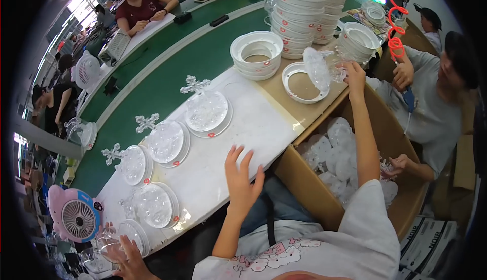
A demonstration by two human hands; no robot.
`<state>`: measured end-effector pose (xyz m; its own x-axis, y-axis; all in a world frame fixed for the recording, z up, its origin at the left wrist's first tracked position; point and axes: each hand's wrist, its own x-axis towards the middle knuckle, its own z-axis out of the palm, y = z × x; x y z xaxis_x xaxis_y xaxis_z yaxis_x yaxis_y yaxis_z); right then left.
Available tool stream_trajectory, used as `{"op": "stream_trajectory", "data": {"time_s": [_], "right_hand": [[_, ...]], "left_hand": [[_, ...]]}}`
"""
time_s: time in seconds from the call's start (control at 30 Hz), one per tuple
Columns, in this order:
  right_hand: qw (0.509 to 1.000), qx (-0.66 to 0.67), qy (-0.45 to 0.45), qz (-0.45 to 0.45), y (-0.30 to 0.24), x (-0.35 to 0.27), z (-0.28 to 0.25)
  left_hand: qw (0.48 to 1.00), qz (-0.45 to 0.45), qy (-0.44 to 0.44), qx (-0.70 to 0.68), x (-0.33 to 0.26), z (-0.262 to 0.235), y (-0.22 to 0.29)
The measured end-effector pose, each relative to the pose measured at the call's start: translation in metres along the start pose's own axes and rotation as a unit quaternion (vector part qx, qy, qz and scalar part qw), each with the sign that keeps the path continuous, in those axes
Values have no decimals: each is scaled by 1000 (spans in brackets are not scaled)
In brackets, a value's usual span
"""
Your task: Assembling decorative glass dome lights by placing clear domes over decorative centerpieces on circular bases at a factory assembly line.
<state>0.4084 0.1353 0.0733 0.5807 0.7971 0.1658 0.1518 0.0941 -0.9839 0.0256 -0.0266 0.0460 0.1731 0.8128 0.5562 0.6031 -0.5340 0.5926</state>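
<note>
My left hand [242, 182] hovers over the near edge of the white table with its fingers apart, holding nothing. My right arm stretches across the cardboard box, and my right hand [354, 75] pinches the end of a clear plastic ornament [317, 69]. That ornament leans, tilted, over a white plastic ring [299, 79] lying on the brown board. Several round white bases with clear domed tops [206, 110] lie on the table to the left. Some show a clear cross-shaped part [147, 122] sticking out on the far side.
Tall stacks of white rings [295, 18] and a shorter stack [256, 51] stand at the back. The cardboard box [299, 178] at my right holds bagged clear pieces; a co-worker's hand [401, 167] reaches into it. A red coiled hose [395, 21] hangs there. Another person's hands [129, 259] work beside a pink fan [76, 214].
</note>
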Motion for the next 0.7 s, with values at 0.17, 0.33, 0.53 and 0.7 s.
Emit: {"op": "stream_trajectory", "data": {"time_s": [0.17, 0.33, 0.53, 0.7], "right_hand": [[957, 265, -31, 111, -2, -52, -38], [900, 376, -98, 196, 7, -95, -72], [914, 357, -92, 169, -9, -125, -94], [919, 347, -96, 159, -43, -137, -74]], "left_hand": [[979, 167, -114, -2, 90, 87, 13], [933, 284, -196, 101, 136, 183, -7], [965, 139, -101, -197, 148, 157, -8], [723, -303, -63, -618, 118, 40, -6]]}}
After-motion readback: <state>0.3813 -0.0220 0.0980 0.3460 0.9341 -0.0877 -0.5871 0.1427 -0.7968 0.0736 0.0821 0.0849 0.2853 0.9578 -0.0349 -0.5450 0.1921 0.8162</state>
